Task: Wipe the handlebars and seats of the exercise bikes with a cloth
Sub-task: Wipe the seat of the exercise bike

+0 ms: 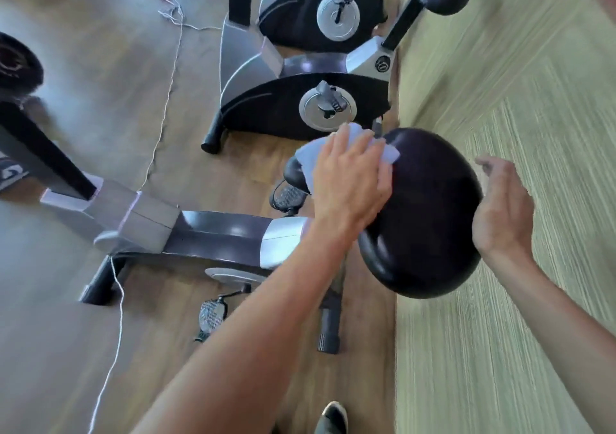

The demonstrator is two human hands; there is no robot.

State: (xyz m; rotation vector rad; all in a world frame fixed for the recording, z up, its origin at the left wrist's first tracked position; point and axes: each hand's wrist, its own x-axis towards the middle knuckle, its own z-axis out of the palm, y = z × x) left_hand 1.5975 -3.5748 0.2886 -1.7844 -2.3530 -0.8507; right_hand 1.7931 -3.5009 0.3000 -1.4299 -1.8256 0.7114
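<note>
Here, a white cloth [336, 156] is pressed against the left edge of the nearest bike's black seat [430, 213] by the left hand [350, 180], whose fingers [360, 146] lie spread and fairly straight over the cloth. The right hand [503, 206] is held just beside the seat's right edge, fingers loosely curled and nothing grasped; whether it touches the seat cannot be told. The nearest bike's grey and black frame [213, 233] is seen below the left forearm. Two further exercise bikes [300, 100] are lined up beyond, along a green wall [516, 100]. A thin white cord [160, 140] trails across the wooden floor [100, 66].
</note>
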